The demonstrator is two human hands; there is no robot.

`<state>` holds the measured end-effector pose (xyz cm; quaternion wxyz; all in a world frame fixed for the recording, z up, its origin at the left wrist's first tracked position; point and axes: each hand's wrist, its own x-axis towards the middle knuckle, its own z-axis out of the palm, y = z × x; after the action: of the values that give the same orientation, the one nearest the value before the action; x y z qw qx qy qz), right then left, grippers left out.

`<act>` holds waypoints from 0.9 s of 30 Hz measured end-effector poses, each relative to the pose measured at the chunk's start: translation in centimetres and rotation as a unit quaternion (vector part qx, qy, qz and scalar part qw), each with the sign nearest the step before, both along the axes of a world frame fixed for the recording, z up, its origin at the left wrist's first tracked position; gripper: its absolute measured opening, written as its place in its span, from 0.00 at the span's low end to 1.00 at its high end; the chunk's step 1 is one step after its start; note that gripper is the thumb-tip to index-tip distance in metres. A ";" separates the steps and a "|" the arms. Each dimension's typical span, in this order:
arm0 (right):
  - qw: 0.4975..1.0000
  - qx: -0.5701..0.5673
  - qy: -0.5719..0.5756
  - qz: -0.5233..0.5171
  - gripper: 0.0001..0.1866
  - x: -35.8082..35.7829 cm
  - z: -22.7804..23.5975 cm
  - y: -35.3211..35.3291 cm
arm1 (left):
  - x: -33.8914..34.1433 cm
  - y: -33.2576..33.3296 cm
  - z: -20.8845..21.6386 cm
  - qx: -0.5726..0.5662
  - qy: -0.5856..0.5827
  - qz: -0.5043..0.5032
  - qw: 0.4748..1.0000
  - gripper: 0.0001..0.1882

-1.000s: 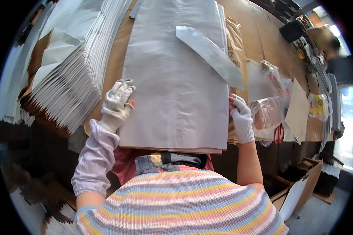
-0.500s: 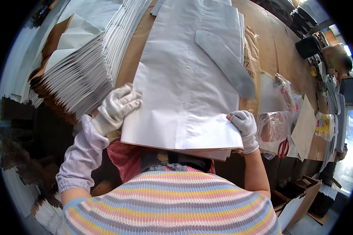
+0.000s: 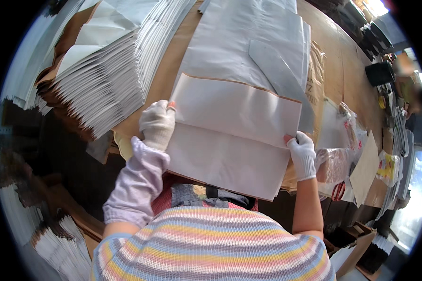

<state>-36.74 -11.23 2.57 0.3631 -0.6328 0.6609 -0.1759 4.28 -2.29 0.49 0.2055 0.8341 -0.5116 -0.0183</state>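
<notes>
A long white paper sack (image 3: 220, 51) with brown edging lies before me. Its near end is turned up into a folded flap (image 3: 234, 107), whose far edge shows a brown inner layer. My left hand (image 3: 157, 125), in a white glove, pinches the flap's left side, a bare thumb tip showing. On the opposite side, my right hand (image 3: 303, 157), also gloved, is closed on the flap's right edge near the fold. Beyond the flap a grey flat strip with an angled end (image 3: 279, 72) rests on the sack, partly covered by the flap.
Tall stacks of folded white paper sacks (image 3: 103, 79) stand at the left. Brown printed paper (image 3: 316, 70) lies right of the sack on the table (image 3: 337, 61). Red-handled scissors (image 3: 338, 191), clear plastic bags (image 3: 333, 164) and a beige sheet (image 3: 365, 171) sit near the right edge.
The sack's near end has been lifted and folded away from me. My left hand has moved right and closed on the paper's edge; my right hand keeps its grip.
</notes>
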 end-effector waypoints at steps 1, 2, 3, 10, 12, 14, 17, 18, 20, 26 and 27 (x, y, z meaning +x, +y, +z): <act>1.000 -0.019 0.002 -0.010 0.12 0.0 -0.3 0.7 | -0.4 -0.1 -0.2 -0.003 -0.029 0.014 0.999 0.15; 0.999 -0.037 0.005 -0.020 0.11 -0.1 -0.7 1.3 | -0.5 -0.3 -0.3 0.017 -0.034 0.015 0.999 0.15; 0.998 -0.054 0.005 -0.029 0.11 0.1 -1.0 1.6 | -0.4 -0.4 -0.3 0.025 -0.038 0.014 0.999 0.15; 0.986 -0.137 0.093 -0.021 0.06 1.3 -1.0 2.6 | -0.5 -2.1 1.5 0.144 -0.024 0.040 0.989 0.18; 0.980 -0.187 0.066 -0.022 0.06 1.7 -1.5 3.1 | -0.2 -1.7 0.7 0.089 -0.038 0.028 0.995 0.18; 0.984 -0.154 0.074 -0.039 0.08 1.2 -1.2 3.2 | 0.2 -1.4 -0.1 0.068 -0.047 0.018 0.996 0.18; 0.977 -0.182 0.097 -0.044 0.08 1.5 -1.3 3.8 | -0.3 -1.8 0.4 0.107 -0.043 0.039 0.993 0.18; 0.978 -0.139 0.152 -0.036 0.09 1.6 -1.1 3.6 | 0.0 -1.8 0.1 0.093 -0.038 0.028 0.995 0.19; 0.928 -0.283 0.243 -0.012 0.13 2.1 -1.5 4.4 | -0.1 -1.7 -0.2 0.112 -0.042 0.032 0.992 0.20; 0.855 -0.380 0.239 0.261 0.38 5.6 -0.8 0.9 | 0.2 -2.0 1.2 0.151 -0.087 -0.014 0.985 0.21; 0.862 -0.366 0.233 0.262 0.40 6.6 -1.8 0.3 | 0.4 -2.5 1.8 0.159 -0.101 -0.023 0.982 0.21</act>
<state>-30.16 -10.89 0.75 -0.0267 -0.8927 0.4239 -0.1508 4.66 -4.75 2.26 0.0170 0.8415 -0.5396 -0.0194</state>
